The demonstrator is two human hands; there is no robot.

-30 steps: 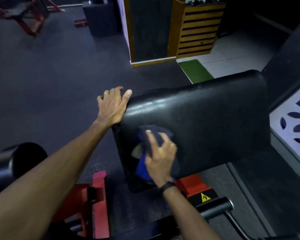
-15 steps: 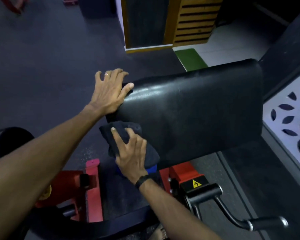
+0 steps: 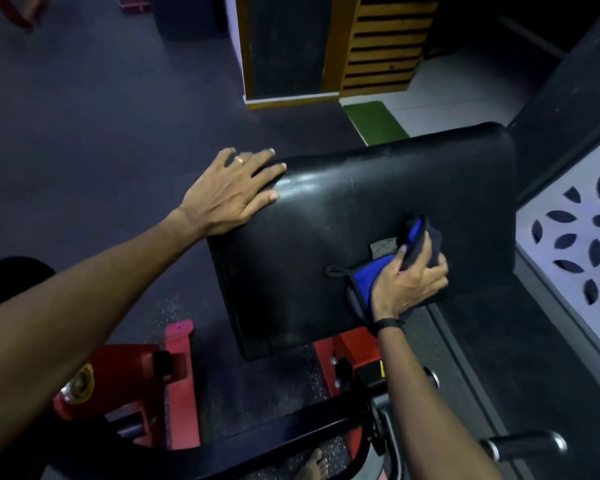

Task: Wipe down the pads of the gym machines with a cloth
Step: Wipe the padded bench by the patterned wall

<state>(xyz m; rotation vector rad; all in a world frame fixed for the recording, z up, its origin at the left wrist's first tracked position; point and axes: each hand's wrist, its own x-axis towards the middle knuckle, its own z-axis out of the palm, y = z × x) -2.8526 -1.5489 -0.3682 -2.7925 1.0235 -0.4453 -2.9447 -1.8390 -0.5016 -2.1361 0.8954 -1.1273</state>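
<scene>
A large black glossy pad (image 3: 343, 216) of a gym machine fills the middle of the view. My left hand (image 3: 232, 195) rests flat on its upper left corner, fingers straight, a ring on one finger. My right hand (image 3: 409, 282) grips a dark cloth with a blue side (image 3: 371, 271) and presses it on the pad's lower right area. A thin loop of the cloth trails to the left. A small worn patch (image 3: 383, 245) shows on the pad just above the cloth.
The machine's red frame (image 3: 132, 382) and black bar lie below the pad. A black handle with a chrome end (image 3: 523, 445) sticks out at lower right. A white patterned panel (image 3: 575, 237) stands on the right. Dark rubber floor, a green mat (image 3: 374, 121) and wooden slats (image 3: 381, 43) lie behind.
My right hand has swept the cloth from the pad's lower left edge across to its lower right area. My left hand stays on the upper left corner.
</scene>
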